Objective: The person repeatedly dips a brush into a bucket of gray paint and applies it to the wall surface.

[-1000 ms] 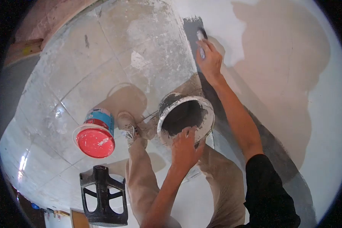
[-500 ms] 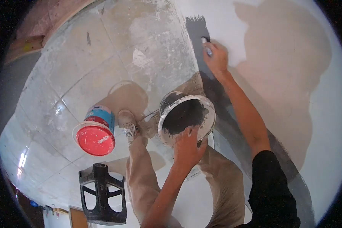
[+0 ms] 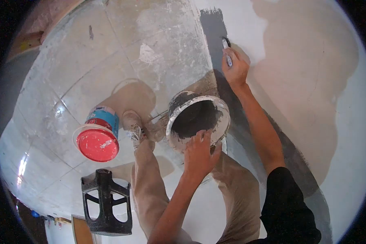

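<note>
My right hand is closed around the handle of a paintbrush, its bristles against the wall at the right edge of a dark grey painted band. The band runs along the foot of the white wall. Between my legs a white-rimmed bucket tilts toward me, dark grey coating inside and smears on its wall. With my left hand I grip the near rim, fingers over the edge and thumb at the outside.
A paint pail with a red lid stands on the tiled floor left of my shoe. Nearer to me is a black plastic stand with cut-out sides. Dried splashes mark the tiles.
My right hand and the brush have moved slightly down and right, to the band's right edge. My left hand keeps its hold on the bucket. The view has shifted a little.
</note>
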A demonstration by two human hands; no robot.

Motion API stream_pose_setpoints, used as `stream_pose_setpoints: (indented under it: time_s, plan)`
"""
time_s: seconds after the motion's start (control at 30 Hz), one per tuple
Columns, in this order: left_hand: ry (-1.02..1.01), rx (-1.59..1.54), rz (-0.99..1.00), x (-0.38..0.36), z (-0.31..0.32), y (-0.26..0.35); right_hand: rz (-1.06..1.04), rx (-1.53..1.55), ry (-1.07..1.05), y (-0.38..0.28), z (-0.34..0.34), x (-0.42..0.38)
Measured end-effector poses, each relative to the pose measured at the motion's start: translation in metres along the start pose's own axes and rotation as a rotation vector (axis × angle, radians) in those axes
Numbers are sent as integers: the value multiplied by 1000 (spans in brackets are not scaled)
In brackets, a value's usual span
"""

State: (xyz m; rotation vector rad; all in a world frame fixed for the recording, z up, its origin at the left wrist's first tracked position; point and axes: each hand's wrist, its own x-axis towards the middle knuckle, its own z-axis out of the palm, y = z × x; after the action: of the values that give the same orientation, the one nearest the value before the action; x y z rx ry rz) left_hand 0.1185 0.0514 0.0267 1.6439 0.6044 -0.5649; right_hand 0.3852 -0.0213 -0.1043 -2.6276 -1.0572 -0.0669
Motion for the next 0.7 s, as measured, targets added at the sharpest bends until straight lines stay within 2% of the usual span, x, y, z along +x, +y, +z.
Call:
stream_pose_setpoints:
  time_s: [0.1, 0.2, 0.3, 0.4, 0.53, 0.7]
  plan:
    - [6, -4, 3, -1, 0, 0, 30, 44, 162, -21, -22, -11]
    - [-7, 4, 3, 2, 2, -1, 63, 189, 80, -26, -19, -28]
    - [5, 16, 4, 3, 3, 1, 49, 163, 16, -16, -1, -26]
    - [36, 13, 32, 2, 6, 0, 14, 25, 129, 2, -4, -4]
    - [23, -6, 36, 3, 4, 2, 42, 120, 55, -21, -2, -16]
    - [38, 13, 41, 1, 9, -1, 123, 57, 22, -12, -5, 0]
